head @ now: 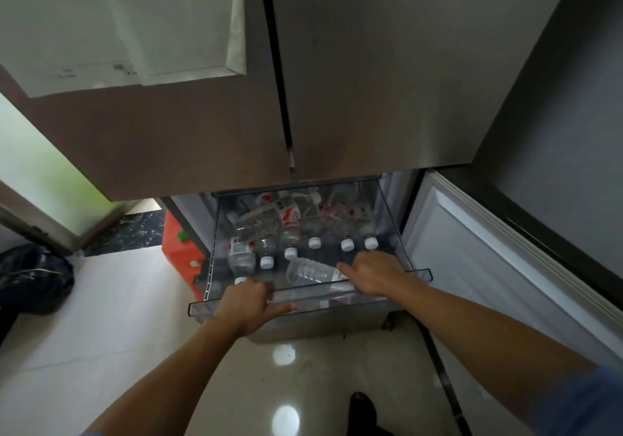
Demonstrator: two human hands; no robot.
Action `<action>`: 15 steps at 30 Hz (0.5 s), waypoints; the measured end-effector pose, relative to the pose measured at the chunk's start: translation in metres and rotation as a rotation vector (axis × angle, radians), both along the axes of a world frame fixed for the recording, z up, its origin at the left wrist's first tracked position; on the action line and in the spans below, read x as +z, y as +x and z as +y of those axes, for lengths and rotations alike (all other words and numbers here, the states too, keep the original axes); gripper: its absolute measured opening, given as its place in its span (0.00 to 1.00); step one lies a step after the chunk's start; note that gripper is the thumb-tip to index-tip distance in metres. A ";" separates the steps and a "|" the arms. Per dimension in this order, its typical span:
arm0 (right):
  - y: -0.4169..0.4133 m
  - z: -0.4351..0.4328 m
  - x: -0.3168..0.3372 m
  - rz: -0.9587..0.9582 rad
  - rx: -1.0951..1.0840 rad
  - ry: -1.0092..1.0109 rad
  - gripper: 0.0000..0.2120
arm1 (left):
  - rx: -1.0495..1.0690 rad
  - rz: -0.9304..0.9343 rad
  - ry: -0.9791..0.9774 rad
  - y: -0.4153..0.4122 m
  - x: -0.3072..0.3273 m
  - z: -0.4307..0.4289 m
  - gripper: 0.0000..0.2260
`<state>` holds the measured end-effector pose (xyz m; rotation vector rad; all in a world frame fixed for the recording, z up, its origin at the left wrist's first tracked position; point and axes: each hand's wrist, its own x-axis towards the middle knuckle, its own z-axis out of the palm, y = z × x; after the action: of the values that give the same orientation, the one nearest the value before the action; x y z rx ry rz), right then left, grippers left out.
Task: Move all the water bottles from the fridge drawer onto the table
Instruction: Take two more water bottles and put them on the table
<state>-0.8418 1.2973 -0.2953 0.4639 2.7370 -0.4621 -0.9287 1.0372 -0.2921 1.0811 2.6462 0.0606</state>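
Water bottles (305, 233) blurred in drawer (418, 275); rear ones indistinct.

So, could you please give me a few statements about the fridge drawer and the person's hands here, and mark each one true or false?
1. The clear fridge drawer is pulled out and holds several water bottles. True.
2. The left hand is on the drawer's front edge. True.
3. The right hand is hanging at the person's side. False: it reaches into the drawer, at a clear bottle lying on its side.
4. Every bottle in the drawer has a red cap. False: the caps in view, such as this white cap, are white.
5. The upper fridge doors are shut. True.
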 end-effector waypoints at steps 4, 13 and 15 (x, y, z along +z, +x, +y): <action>0.002 0.001 -0.002 0.031 0.024 -0.008 0.31 | -0.017 0.100 0.018 0.008 -0.001 -0.004 0.26; 0.015 -0.013 -0.010 0.285 0.060 0.193 0.33 | -0.120 0.270 0.113 0.000 -0.013 -0.007 0.36; 0.007 -0.011 -0.006 0.293 0.043 0.190 0.32 | -0.135 0.287 0.125 -0.008 -0.011 -0.003 0.36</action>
<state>-0.8348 1.2863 -0.3014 0.4098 3.0847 -0.2776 -0.9364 1.0340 -0.3027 1.4021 2.8426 0.0462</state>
